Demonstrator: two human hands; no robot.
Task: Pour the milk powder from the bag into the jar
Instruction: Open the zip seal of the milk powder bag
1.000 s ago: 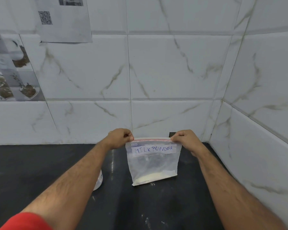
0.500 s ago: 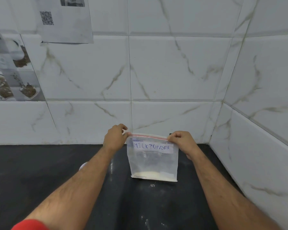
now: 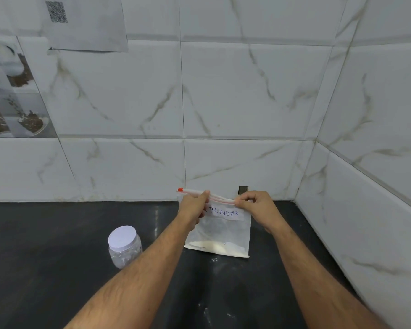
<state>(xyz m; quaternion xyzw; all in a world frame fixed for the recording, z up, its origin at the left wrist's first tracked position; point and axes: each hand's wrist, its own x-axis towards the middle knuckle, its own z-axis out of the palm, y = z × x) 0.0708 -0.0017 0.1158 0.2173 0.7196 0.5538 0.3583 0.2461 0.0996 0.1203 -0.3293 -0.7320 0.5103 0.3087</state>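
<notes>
**Both hands pinch the top of the milk powder bag**

Two bare forearms reach in from the near edge over a dark counter (image 3: 45, 233) dusted here and there with white specks. To the left of the left forearm stands the jar (image 3: 124, 246), clear plastic, upright, with a white lid on; it is apart from the bag and from both hands.

Farther in, the bag (image 3: 223, 233) stands upright with its bottom edge on the counter, a thin layer of pale powder lying along the bottom. A white label on its front reads "POWDER"; the first word is hidden behind the left hand. The left hand (image 3: 191, 206) pinches the red-striped zip strip near its middle, fingers curled. The right hand (image 3: 259, 206) pinches the strip at its right end between thumb and fingertips. The strip's two lips stand slightly apart between the hands.

Behind it rises a marbled white tiled wall (image 3: 247, 91), meeting a side wall at the right. A sheet (image 3: 86, 22) with a QR code hangs at upper left.
</notes>
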